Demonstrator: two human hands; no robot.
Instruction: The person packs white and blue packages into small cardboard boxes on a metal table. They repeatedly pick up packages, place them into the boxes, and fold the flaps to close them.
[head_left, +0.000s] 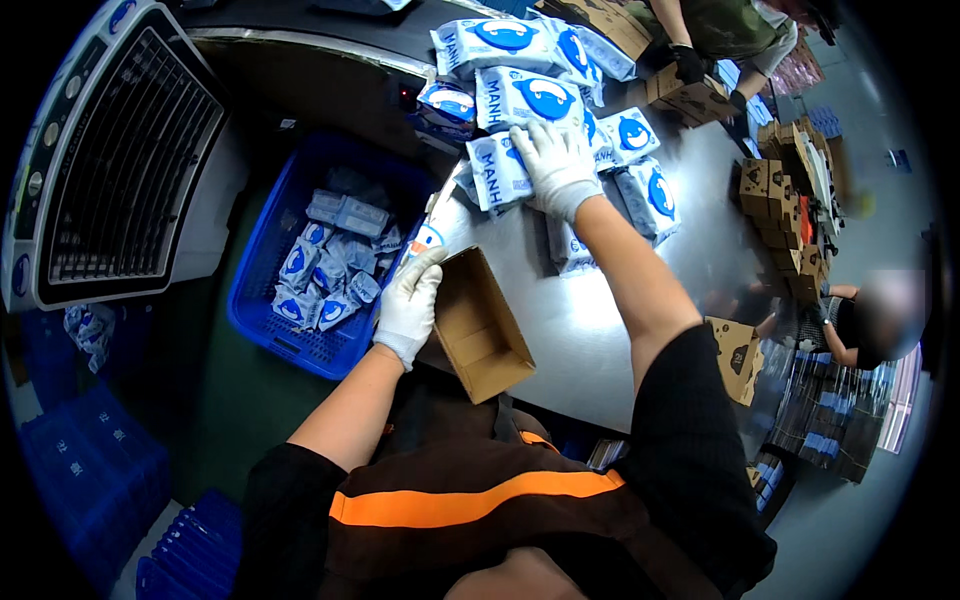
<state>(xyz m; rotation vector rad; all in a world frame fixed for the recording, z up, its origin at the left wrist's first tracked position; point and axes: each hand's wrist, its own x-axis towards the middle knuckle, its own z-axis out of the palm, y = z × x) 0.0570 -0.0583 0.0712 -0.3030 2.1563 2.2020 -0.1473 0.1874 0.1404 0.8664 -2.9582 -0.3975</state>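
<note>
At the table edge stands an open brown cardboard box [487, 325], its inside bare. My left hand [408, 305], in a white glove, is closed on the box's left side. A small colourful print [427, 240] shows just beyond its fingertips. Farther off, my right hand [557, 170], also gloved, lies palm down with fingers stretched out over a white and blue soft pack [497, 172]. More such packs are heaped around it, among them a large pack [535, 97] just beyond and another pack [650, 200] to the right.
A blue plastic basket [245, 290] with several small packs stands left of the metal table [590, 345]. Behind it is a grey-white air cooler [130, 160]. At the far right a gloved co-worker handles a carton [690, 95]. Stacked cartons [770, 190] and another person are at the right.
</note>
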